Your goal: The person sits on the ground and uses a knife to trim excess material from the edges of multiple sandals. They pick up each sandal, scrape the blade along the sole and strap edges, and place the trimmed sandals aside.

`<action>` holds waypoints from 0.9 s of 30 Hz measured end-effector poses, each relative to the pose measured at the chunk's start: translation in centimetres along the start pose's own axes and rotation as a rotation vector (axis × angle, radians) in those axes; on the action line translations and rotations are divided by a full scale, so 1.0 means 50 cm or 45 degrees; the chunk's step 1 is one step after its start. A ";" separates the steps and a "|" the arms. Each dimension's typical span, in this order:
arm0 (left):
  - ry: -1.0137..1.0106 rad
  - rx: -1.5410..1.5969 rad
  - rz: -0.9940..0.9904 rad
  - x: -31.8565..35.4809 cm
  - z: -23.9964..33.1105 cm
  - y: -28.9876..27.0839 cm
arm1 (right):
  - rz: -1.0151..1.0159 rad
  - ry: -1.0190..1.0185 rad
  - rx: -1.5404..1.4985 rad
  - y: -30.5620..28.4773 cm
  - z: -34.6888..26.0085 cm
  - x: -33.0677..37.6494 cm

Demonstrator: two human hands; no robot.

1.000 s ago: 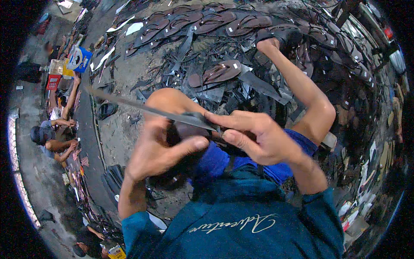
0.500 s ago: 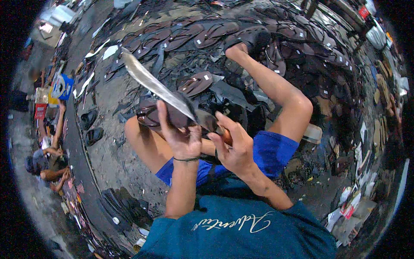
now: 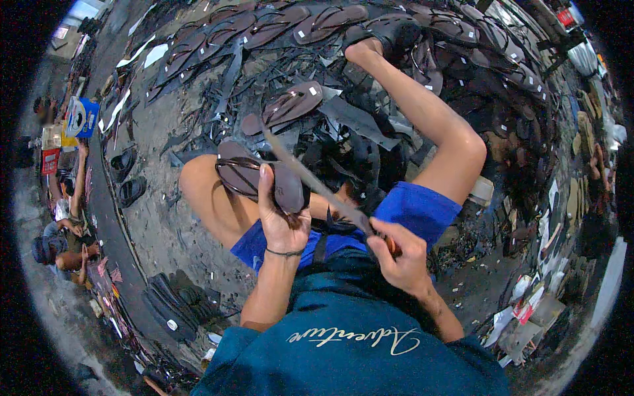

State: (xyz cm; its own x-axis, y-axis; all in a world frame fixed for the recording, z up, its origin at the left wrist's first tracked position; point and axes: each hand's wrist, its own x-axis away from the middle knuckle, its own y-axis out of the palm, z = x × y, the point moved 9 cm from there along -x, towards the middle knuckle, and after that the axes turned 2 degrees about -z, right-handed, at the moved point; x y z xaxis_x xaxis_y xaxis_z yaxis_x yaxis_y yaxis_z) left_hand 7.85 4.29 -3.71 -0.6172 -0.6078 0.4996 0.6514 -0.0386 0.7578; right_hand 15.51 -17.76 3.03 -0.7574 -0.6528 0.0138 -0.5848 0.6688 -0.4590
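My left hand (image 3: 284,223) grips a brown flip-flop (image 3: 246,173) by its heel end, thumb on top and the other fingers underneath. Its sole faces up at me, with the shiny dark thong straps toward the far left. In my right hand (image 3: 404,256) is a long knife (image 3: 316,185), held by an orange-brown handle mostly covered by my fingers. The blade slants up and left, and its tip comes close to another brown flip-flop (image 3: 290,105) lying on the ground ahead. A gap shows between the blade and the held flip-flop.
Rows of brown flip-flops (image 3: 330,25) with small white tags curve across the far ground. Dark offcuts (image 3: 356,122) lie between my legs. Black sandals (image 3: 132,190) rest at left, near a seated person (image 3: 63,247). Stacked dark strips (image 3: 175,303) lie lower left.
My right hand has moved right and toward me, drawing the knife away from the flip-flop. The flip-flop has turned so its upper face shows. My view has tipped slightly downward.
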 end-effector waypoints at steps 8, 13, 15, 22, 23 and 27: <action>-0.069 -0.190 0.094 0.031 -0.013 -0.058 | -0.016 -0.020 0.118 0.021 -0.009 0.013; -0.132 -0.392 0.215 0.056 -0.013 -0.143 | -0.174 0.081 0.037 0.054 -0.020 0.006; -0.124 -0.375 0.246 0.064 -0.012 -0.154 | -0.232 0.112 0.019 0.070 -0.032 -0.007; -0.131 -0.433 0.068 0.085 -0.007 -0.135 | -0.185 0.038 -0.112 0.125 -0.044 -0.051; -0.163 -0.498 0.065 0.096 -0.019 -0.123 | -0.153 0.038 -0.127 0.142 -0.030 -0.072; -0.118 -0.818 0.205 0.099 -0.024 -0.128 | -0.434 0.374 -0.583 0.190 0.047 -0.115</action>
State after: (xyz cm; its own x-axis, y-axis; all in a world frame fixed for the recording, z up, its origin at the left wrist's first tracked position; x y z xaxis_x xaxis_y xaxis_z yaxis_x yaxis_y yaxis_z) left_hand 1.15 0.61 -6.61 -0.5070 -0.5760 0.6413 0.8542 -0.4351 0.2845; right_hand 15.02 -8.49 -3.49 -0.5170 -0.7744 0.3647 -0.8225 0.5674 0.0388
